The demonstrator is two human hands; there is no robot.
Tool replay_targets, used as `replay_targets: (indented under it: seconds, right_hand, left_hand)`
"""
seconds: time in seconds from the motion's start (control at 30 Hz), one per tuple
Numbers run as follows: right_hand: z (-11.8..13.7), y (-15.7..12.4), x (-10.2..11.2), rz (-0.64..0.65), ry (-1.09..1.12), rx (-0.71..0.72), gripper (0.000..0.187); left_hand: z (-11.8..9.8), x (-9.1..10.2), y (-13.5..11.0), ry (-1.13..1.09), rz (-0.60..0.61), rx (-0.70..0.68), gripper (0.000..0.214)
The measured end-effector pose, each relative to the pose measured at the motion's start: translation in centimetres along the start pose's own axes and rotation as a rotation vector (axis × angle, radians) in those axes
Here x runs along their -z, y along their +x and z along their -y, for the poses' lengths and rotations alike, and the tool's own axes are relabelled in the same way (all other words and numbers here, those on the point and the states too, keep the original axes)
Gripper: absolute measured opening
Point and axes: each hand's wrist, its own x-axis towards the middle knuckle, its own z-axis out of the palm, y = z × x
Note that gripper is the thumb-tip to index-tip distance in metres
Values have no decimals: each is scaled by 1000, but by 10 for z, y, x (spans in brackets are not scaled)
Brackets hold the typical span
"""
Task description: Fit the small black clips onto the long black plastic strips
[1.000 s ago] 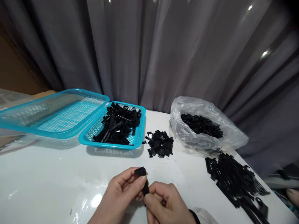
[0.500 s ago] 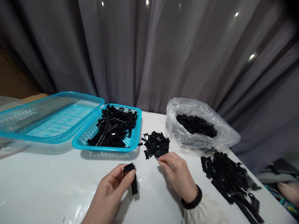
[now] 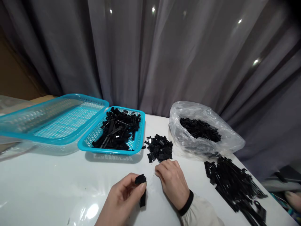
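Note:
Between thumb and fingers, my left hand (image 3: pixel 124 196) pinches a black plastic piece (image 3: pixel 143 199) above the white table, its lower end pointing down. My right hand (image 3: pixel 171 182) is just in front of a heap of small black parts (image 3: pixel 161 147). Its fingers are curled together with the tips turned down and mostly hidden, so whatever they may hold does not show. The two hands are a short way apart.
A blue basket (image 3: pixel 108 152) holding black parts stands left of the heap, beside a larger blue basket (image 3: pixel 47 140). At right are a clear plastic bag (image 3: pixel 188 145) of black parts and a pile of long black strips (image 3: pixel 235 185). Grey curtains (image 3: pixel 127 56) hang behind.
My right hand has drawn back slightly from the heap, toward my left hand, and turned its fingers downward. My left hand still grips the black piece. The whole view has shifted slightly.

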Motion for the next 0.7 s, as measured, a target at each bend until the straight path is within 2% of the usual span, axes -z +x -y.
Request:
replay_targets:
  seconds: [0.13,0.23,0.47,0.7]
  right_hand:
    - [-6,-1,-6,-53,-7,35,20]
    - [-7,-2,-2,-89,13,48,20]
    - [24,-6,31,-225,478,151,17]
    - [33,-8,32,-251,493,245,16]
  left_hand:
    - [6,2,0,58,60,0,31]
    - [8,2,0,114,84,9,29]
    - [8,4,1,227,177,-24,22]
    - [10,4,2,322,230,-54,23]
